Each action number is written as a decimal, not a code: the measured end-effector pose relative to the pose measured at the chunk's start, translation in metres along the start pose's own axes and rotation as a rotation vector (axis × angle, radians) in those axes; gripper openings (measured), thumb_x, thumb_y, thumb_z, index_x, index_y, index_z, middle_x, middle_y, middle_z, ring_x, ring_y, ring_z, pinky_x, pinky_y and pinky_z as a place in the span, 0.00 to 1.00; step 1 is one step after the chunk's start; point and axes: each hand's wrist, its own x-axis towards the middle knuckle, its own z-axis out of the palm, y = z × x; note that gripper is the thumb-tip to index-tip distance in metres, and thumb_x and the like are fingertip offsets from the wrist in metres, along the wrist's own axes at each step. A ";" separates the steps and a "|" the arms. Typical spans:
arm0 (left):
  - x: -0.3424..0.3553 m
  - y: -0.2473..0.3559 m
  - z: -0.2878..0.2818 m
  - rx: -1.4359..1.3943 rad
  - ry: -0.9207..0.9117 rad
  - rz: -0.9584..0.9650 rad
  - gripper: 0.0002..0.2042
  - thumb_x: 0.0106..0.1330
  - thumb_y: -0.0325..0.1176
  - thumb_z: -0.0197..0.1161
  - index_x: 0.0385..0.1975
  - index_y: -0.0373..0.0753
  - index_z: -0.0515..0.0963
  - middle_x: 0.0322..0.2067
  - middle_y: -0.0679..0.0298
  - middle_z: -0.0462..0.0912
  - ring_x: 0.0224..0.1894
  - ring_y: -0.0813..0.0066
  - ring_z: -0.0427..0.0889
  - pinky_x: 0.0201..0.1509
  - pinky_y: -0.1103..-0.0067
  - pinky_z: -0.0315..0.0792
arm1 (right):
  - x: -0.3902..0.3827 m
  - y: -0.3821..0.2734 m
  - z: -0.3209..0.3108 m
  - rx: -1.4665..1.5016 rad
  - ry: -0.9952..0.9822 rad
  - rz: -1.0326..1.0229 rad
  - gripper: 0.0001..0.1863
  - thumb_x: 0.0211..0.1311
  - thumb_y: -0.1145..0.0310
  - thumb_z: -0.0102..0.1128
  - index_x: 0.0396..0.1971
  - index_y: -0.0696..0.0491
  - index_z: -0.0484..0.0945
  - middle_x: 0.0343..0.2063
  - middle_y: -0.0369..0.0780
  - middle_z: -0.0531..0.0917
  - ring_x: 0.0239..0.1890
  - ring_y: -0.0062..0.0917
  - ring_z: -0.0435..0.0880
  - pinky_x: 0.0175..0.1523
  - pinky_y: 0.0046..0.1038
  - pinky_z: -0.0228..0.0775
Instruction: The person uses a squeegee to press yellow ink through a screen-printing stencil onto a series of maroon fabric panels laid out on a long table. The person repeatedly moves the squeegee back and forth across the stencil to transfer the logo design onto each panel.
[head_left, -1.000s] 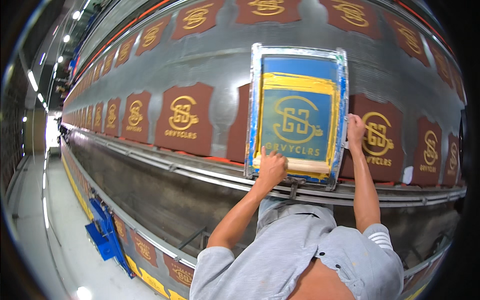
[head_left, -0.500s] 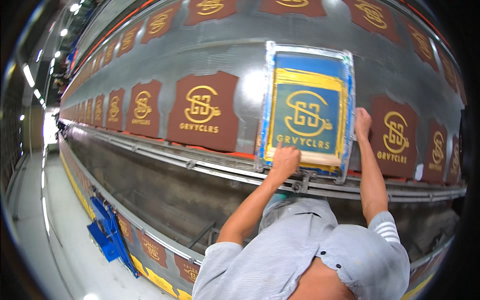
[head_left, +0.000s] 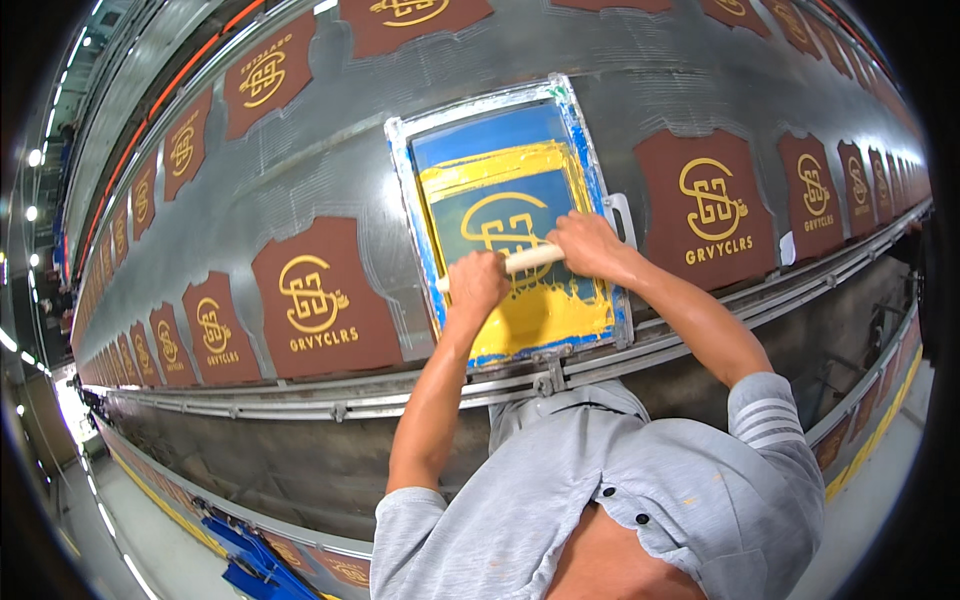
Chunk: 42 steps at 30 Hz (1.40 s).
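Note:
A screen-printing frame point(head_left: 404, 168) with a metal border, blue mesh and a yellow emblem area lies on the long grey printing table point(head_left: 450, 85). Both my hands are closed on a pale squeegee point(head_left: 535, 257) that crosses the middle of the screen. My left hand point(head_left: 479, 277) grips its left end; my right hand point(head_left: 590, 243) grips it toward the right, beside the frame's side handle point(head_left: 623, 220). Thick yellow ink point(head_left: 540, 325) covers the lower part of the screen below the squeegee, with another yellow band near the top.
Rows of brown fabric pieces point(head_left: 680, 240) with yellow prints run along the table on both sides and at the back. A metal rail point(head_left: 400, 404) follows the near edge. A blue metal stand point(head_left: 245, 555) is at lower left, beside a pale floor point(head_left: 160, 520).
My right hand has left the frame's side and grips the squeegee, which has moved from the screen's bottom to its middle. Yellow ink spreads below it. The camera's view has shifted.

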 end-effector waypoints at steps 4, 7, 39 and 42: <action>0.070 -0.036 -0.040 0.087 -0.037 -0.084 0.06 0.50 0.35 0.67 0.28 0.45 0.86 0.23 0.53 0.84 0.27 0.52 0.85 0.33 0.61 0.79 | 0.074 0.043 -0.004 0.071 0.026 0.150 0.07 0.48 0.76 0.58 0.27 0.56 0.84 0.29 0.46 0.84 0.34 0.44 0.85 0.38 0.44 0.78; 0.105 -0.059 -0.060 0.121 0.000 -0.072 0.04 0.51 0.31 0.64 0.23 0.43 0.86 0.22 0.52 0.84 0.25 0.52 0.85 0.33 0.63 0.80 | 0.108 0.066 -0.013 0.044 0.054 0.136 0.08 0.47 0.75 0.58 0.27 0.56 0.84 0.30 0.47 0.84 0.34 0.45 0.85 0.38 0.44 0.78; -0.149 0.005 0.045 -0.008 0.093 -0.009 0.20 0.41 0.23 0.66 0.38 0.44 0.85 0.37 0.66 0.86 0.37 0.62 0.86 0.35 0.69 0.79 | -0.121 -0.081 0.075 0.199 0.217 0.110 0.05 0.45 0.77 0.57 0.25 0.58 0.78 0.28 0.43 0.77 0.37 0.38 0.80 0.54 0.36 0.73; -0.138 0.005 0.033 0.048 0.055 0.003 0.18 0.42 0.23 0.65 0.37 0.44 0.86 0.37 0.67 0.86 0.37 0.61 0.86 0.35 0.69 0.78 | -0.117 -0.071 0.065 0.224 0.111 0.095 0.12 0.52 0.68 0.64 0.35 0.58 0.81 0.36 0.45 0.80 0.45 0.39 0.81 0.63 0.45 0.68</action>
